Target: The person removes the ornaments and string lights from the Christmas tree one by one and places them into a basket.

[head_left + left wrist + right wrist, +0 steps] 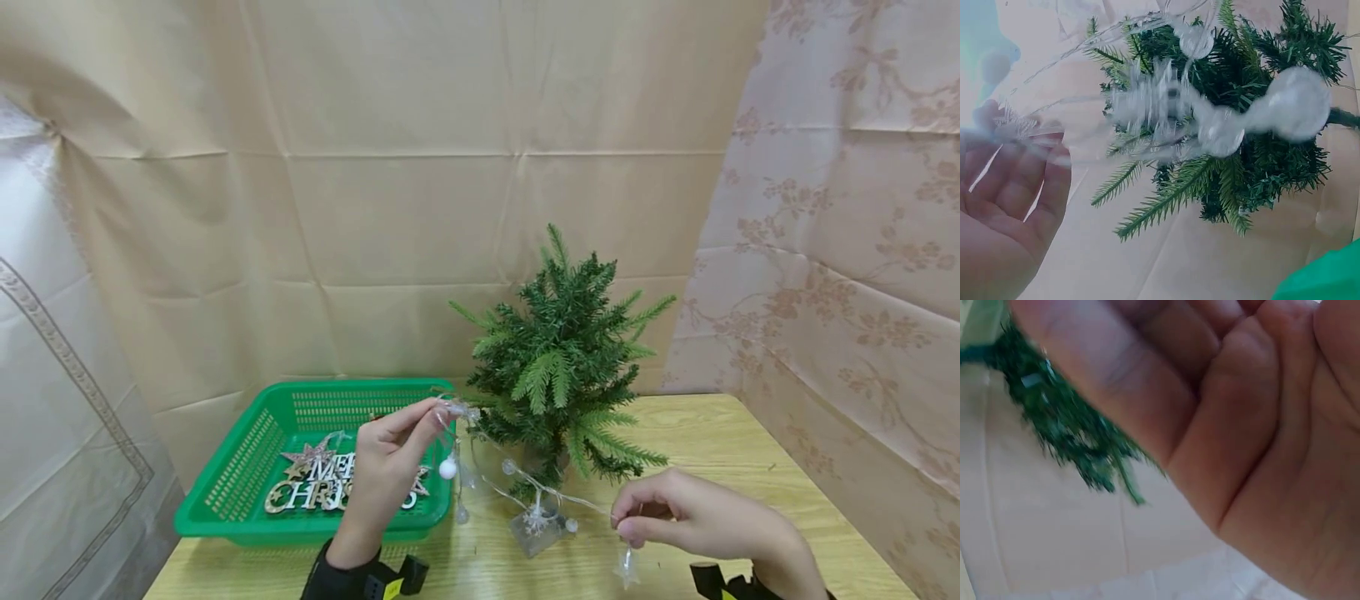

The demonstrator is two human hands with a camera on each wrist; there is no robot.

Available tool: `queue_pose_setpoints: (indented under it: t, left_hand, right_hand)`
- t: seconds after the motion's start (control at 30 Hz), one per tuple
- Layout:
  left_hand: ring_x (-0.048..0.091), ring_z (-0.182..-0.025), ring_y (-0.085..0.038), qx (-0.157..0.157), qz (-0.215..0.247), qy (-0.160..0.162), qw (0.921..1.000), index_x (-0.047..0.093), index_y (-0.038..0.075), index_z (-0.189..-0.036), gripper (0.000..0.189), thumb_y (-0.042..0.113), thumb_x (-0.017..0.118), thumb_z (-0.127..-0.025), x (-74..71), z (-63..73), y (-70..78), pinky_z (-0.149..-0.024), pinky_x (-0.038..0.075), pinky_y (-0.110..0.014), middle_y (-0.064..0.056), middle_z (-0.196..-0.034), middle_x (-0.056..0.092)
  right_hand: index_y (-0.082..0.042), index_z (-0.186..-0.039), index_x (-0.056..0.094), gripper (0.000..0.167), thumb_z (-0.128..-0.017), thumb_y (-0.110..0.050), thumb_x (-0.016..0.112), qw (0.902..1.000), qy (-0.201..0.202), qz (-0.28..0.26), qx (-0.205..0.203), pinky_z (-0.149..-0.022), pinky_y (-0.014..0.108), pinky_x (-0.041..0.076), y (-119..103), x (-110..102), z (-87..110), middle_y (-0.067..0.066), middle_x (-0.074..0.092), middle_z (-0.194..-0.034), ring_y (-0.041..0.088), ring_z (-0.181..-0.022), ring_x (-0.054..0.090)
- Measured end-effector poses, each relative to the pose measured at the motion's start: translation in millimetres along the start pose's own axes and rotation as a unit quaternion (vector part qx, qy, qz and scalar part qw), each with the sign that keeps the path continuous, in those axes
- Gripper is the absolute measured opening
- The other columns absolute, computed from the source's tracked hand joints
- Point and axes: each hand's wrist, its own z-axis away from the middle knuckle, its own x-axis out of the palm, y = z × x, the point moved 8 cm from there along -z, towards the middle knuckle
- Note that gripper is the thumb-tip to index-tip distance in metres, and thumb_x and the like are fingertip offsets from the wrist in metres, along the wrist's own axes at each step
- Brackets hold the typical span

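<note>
A string of clear fairy lights [537,522], with balls, snowflakes and stars on it, hangs between my two hands before a small green Christmas tree [558,350]. My left hand [384,471], raised over the basket's right side, pinches one part of the string between thumb and fingers; a white ball dangles beneath. In the left wrist view, blurred clear balls [1299,103] hang in front of the branches. Low at the right, my right hand [701,515] pinches another stretch, with a clear star [627,568] below it. In the right wrist view its fingertips are out of sight.
A green plastic basket [225,527] stands on the wooden table [720,433] left of the tree. It holds wooden "Merry Christmas" letters [318,495] and a glittery star [309,457]. Beige cloth [390,217] hangs behind; flowered cloth [847,275] hangs at the right.
</note>
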Motion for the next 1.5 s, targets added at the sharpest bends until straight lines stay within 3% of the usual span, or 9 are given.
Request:
queue_pose_setpoints:
  t: [0.13,0.23,0.43,0.63,0.83,1.17,1.23,1.5]
  left_hand:
    - [0.071,-0.105,-0.023,-0.032,0.035,0.021,0.9986,0.068,-0.003,-0.119,0.021,0.005,0.056,-0.104,-4.6,-0.8,-4.0,-0.092,0.055,-0.036,-0.017,-0.127,0.068]
    - [0.071,-0.105,-0.026,-0.059,0.057,0.028,0.9962,0.064,-0.004,-0.119,0.023,0.011,0.052,-0.107,-7.1,-1.5,-7.8,-0.093,0.055,-0.038,-0.018,-0.126,0.068]
    - [0.066,-0.116,-0.034,-0.056,0.092,0.013,0.9942,0.056,-0.003,-0.121,0.024,0.015,0.043,-0.111,-7.0,-4.5,-8.5,-0.095,0.054,-0.044,-0.022,-0.125,0.067]
    - [0.068,-0.111,-0.034,-0.069,0.153,0.026,0.9855,0.052,0.005,-0.116,0.025,0.024,0.036,-0.113,-11.8,-5.1,-11.6,-0.097,0.053,-0.048,-0.020,-0.122,0.068]
    - [0.071,-0.093,-0.030,-0.094,0.205,0.056,0.9726,0.046,0.007,-0.115,0.032,0.036,0.033,-0.112,-22.0,-4.7,-13.8,-0.091,0.055,-0.051,-0.015,-0.106,0.066]
    - [0.062,-0.078,-0.021,-0.122,0.251,0.120,0.9528,0.039,0.010,-0.114,0.032,0.042,0.035,-0.110,-34.4,-2.6,-21.2,-0.079,0.059,-0.039,-0.007,-0.095,0.054]
    - [0.060,-0.076,-0.020,-0.121,0.251,0.123,0.9525,0.038,0.011,-0.113,0.032,0.043,0.034,-0.110,-35.0,-2.4,-22.5,-0.076,0.059,-0.036,-0.006,-0.093,0.053]
    - [0.051,-0.069,-0.018,-0.121,0.247,0.117,0.9543,0.037,0.013,-0.105,0.031,0.043,0.029,-0.111,-37.3,-2.4,-22.7,-0.063,0.050,-0.028,-0.004,-0.086,0.048]
  right_hand:
    - [-0.019,-0.113,0.063,0.021,-0.107,-0.005,0.049,0.9997,-0.014,0.017,0.008,-0.068,0.023,0.051,5.5,9.7,-12.0,0.004,0.064,-0.091,-0.002,-0.077,0.050]
    - [-0.019,-0.114,0.063,0.019,-0.108,-0.008,0.049,0.9995,-0.021,0.014,0.021,-0.067,0.022,0.048,11.0,14.2,-18.2,-0.002,0.063,-0.092,-0.005,-0.076,0.047]
    - [-0.016,-0.114,0.063,0.018,-0.109,-0.011,0.048,0.9990,-0.034,0.000,0.030,-0.065,0.021,0.050,18.1,18.8,-24.0,-0.009,0.062,-0.094,-0.005,-0.073,0.052]
    - [-0.013,-0.111,0.062,0.012,-0.108,-0.014,0.051,0.9985,-0.043,-0.007,0.034,-0.065,0.018,0.047,25.5,22.1,-29.2,-0.011,0.060,-0.091,-0.005,-0.074,0.050]
    - [-0.017,-0.112,0.065,0.012,-0.107,-0.018,0.054,0.9968,-0.038,-0.010,0.070,-0.067,0.021,0.049,37.7,17.2,-28.4,-0.010,0.063,-0.093,-0.004,-0.076,0.052]
    - [-0.017,-0.109,0.067,0.016,-0.108,-0.020,0.052,0.9931,-0.043,-0.003,0.109,-0.067,0.024,0.048,51.4,14.3,-24.7,-0.012,0.064,-0.098,-0.001,-0.079,0.053]
    - [-0.017,-0.109,0.067,0.016,-0.108,-0.021,0.052,0.9922,-0.044,0.000,0.117,-0.067,0.024,0.048,53.4,14.7,-24.5,-0.012,0.064,-0.098,-0.001,-0.080,0.053]
    - [-0.022,-0.110,0.070,0.016,-0.107,-0.026,0.055,0.9869,-0.042,0.024,0.154,-0.086,0.031,0.053,62.7,15.2,-23.3,-0.014,0.068,-0.111,0.007,-0.108,0.062]
